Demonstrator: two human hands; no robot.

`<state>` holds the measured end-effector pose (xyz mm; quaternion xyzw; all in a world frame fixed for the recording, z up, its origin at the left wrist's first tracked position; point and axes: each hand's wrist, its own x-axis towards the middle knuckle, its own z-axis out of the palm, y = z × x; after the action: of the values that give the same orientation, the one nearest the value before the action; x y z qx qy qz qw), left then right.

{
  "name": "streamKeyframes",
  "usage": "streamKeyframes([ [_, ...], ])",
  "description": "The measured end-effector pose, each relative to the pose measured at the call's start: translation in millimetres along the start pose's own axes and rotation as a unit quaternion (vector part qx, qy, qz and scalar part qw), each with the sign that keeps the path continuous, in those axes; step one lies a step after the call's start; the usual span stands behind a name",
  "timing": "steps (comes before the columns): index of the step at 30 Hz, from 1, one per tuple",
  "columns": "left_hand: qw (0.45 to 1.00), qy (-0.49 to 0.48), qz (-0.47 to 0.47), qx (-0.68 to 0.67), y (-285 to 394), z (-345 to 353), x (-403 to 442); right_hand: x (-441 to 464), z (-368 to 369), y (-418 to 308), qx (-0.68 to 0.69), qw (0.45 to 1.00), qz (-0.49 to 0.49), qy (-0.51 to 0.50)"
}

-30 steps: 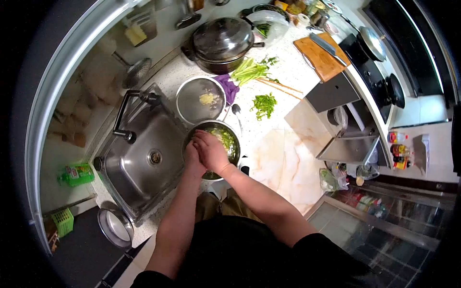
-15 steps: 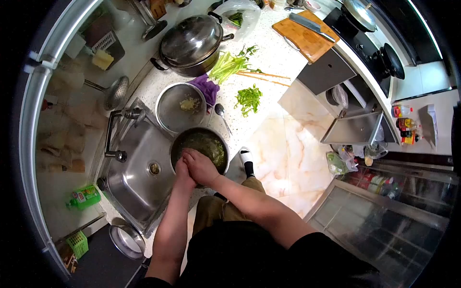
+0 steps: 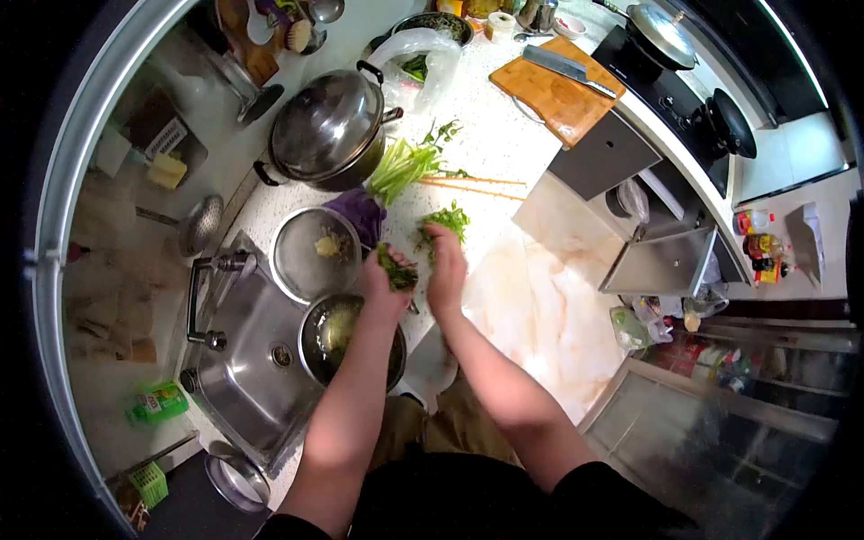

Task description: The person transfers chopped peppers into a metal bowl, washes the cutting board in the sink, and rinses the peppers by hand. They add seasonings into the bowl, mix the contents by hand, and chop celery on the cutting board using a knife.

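Has at far left a bright green plastic bottle [image 3: 159, 402], tilted, near the edge of a brushed steel sink [image 3: 234, 369] fitted with a dark angular tap [image 3: 193, 301]. Shows next, to the right of the sink, a round shallow steel pan [image 3: 295, 273] with a small pale yellow crumbly heap [image 3: 327, 245] on its bottom. Has behind it a large round dark lidded pot [image 3: 326, 135], and on the nearer side a deep round metal bowl [image 3: 310, 349] containing cloudy liquid [image 3: 337, 326], partly hidden from view. Includes, just beside the pan, a crumpled purple cloth [image 3: 362, 211] on the white speckled stone table [image 3: 490, 139]. Grips a compact wad of dark green leaves [image 3: 397, 268] in the left hand [image 3: 384, 290], fingers closed around it, just right of the pan and bowl. Has beyond that a bunch of pale green leafy stalks [image 3: 403, 169]. Holds the right hand [image 3: 446, 274] apart from the left, fingers extended and open, at the near side of a loose pile of bright green chopped leaves [image 3: 450, 218]; cannot tell touching from hovering. Shows farther right two thin orange-brown chopsticks [image 3: 477, 185], then a rectangular wooden cutting board [image 3: 544, 94] bearing a broad-bladed steel cleaver [image 3: 556, 63]. Ends with a black stove [image 3: 652, 81] carrying a silver-lidded pan [image 3: 661, 36].
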<state>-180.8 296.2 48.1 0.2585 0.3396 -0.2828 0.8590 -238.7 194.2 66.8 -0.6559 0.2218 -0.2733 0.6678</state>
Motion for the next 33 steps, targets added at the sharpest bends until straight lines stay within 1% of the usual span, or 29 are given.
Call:
streamKeyframes([
  [2,0.983,0.063,0.082,0.152,-20,17,27,26,-28,38,-0.071,0.995,-0.041,0.049],
  [3,0.983,0.061,0.083,0.153,-28,26,41,35,-40,45,-0.136,0.988,-0.060,0.038],
  [4,0.951,0.172,0.121,0.227,-37,34,55,41,-46,54,-0.136,0.988,-0.060,0.040],
  [6,0.900,0.279,0.156,0.298,-49,43,69,49,-55,69,-0.178,0.981,-0.071,0.019],
  [8,0.857,0.171,0.157,0.459,-52,41,66,53,-57,80,-0.187,0.980,-0.063,0.002],
  [9,0.818,0.180,0.216,0.503,-56,39,67,55,-54,83,-0.185,0.980,-0.067,0.004],
  [10,0.814,0.183,0.214,0.508,-59,34,68,55,-51,84,-0.184,0.980,-0.069,0.007],
  [12,0.759,0.119,0.257,0.586,-59,18,70,58,-49,97,-0.182,0.980,-0.074,0.014],
  [13,0.740,0.091,0.290,0.600,-59,6,75,58,-49,100,-0.192,0.978,-0.081,0.008],
  [14,0.738,0.090,0.290,0.603,-53,-7,77,58,-50,101,-0.202,0.975,-0.090,0.001],
  [15,0.714,0.059,0.260,0.647,-44,-15,76,58,-51,104,-0.209,0.973,-0.101,-0.002],
  [17,0.622,0.059,0.162,0.764,-32,14,46,56,-53,100,-0.199,0.975,-0.098,-0.002],
  [18,0.622,0.057,0.164,0.763,-26,23,36,56,-54,97,-0.190,0.977,-0.095,-0.005],
  [20,0.535,0.050,0.117,0.835,-16,31,21,54,-57,90,-0.199,0.976,-0.093,-0.012],
  [21,0.452,0.069,0.202,0.866,-19,33,11,51,-58,83,-0.208,0.974,-0.088,-0.020],
  [22,0.455,0.071,0.207,0.863,-15,37,2,50,-59,76,-0.207,0.973,-0.094,-0.023],
  [24,0.385,0.031,0.226,0.894,-1,43,-27,42,-59,54,-0.243,0.960,-0.131,-0.034],
  [25,0.378,0.032,0.310,0.872,3,40,-46,35,-56,30,-0.230,0.959,-0.166,-0.026],
  [26,0.382,0.045,0.307,0.871,14,33,-68,23,-53,14,-0.226,0.959,-0.164,-0.039],
  [28,0.406,0.020,0.343,0.847,41,15,-111,-2,-43,-12,-0.199,0.958,-0.133,-0.158],
  [29,0.388,0.032,0.335,0.858,52,0,-133,-22,-38,-27,-0.196,0.952,-0.120,-0.204],
  [30,0.394,0.040,0.337,0.854,61,-21,-146,-39,-31,-32,-0.196,0.949,-0.124,-0.213],
  [32,0.320,0.048,0.292,0.900,74,-77,-160,-73,-13,-38,-0.220,0.888,-0.164,-0.370],
  [33,0.214,0.027,0.314,0.925,76,-116,-158,-90,0,-31,-0.221,0.884,-0.170,-0.375],
])
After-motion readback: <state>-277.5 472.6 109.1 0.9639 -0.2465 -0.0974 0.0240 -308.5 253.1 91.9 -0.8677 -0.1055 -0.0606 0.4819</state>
